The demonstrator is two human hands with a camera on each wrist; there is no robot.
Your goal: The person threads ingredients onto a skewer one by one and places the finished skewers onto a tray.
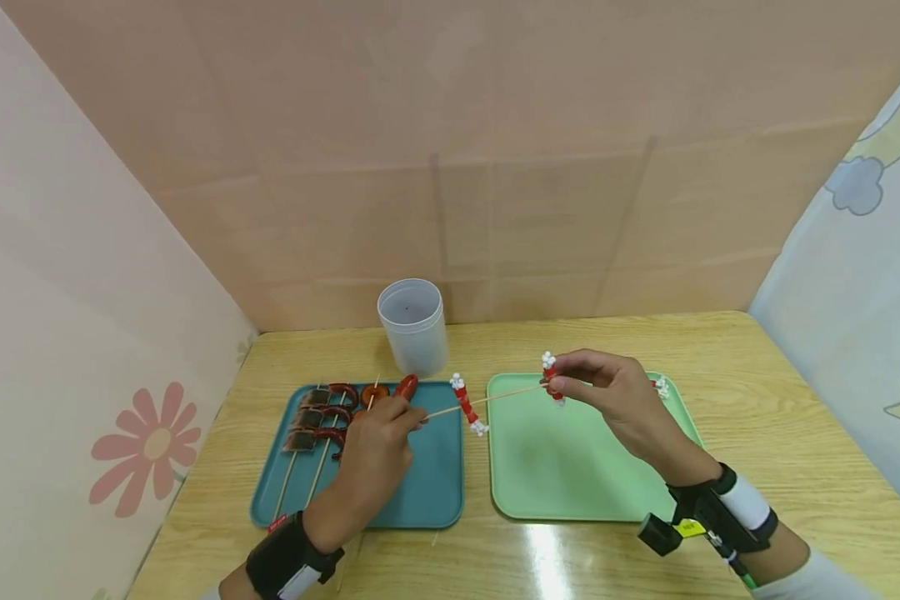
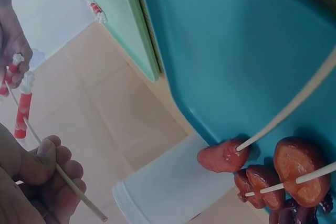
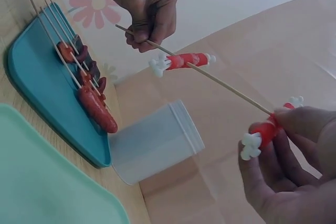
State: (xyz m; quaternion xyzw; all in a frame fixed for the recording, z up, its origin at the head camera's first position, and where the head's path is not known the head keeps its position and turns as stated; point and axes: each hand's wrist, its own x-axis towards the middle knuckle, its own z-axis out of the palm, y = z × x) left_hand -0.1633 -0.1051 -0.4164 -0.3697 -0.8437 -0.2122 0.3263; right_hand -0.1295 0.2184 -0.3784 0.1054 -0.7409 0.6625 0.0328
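My left hand [image 1: 378, 446] pinches a thin wooden skewer [image 1: 506, 395] near one end, held above the trays. A red piece with white frilly ends [image 1: 466, 404], like a toy crab stick, is threaded crosswise on it. At the skewer's other end, my right hand [image 1: 622, 400] grips a second such red piece [image 3: 266, 131] between thumb and fingers. The skewer's end meets this piece by the thumb; how deep it goes is hidden. Another red-and-white piece [image 1: 661, 388] lies at the green tray's [image 1: 562, 467] far right corner, partly behind my right hand.
The blue tray [image 1: 435, 500] at left holds several loaded skewers, among them a sausage [image 3: 97, 109] and brown squares [image 1: 300, 441]. A translucent cup [image 1: 414, 333] stands behind it. Patterned and tan walls enclose the wooden table [image 1: 757, 375].
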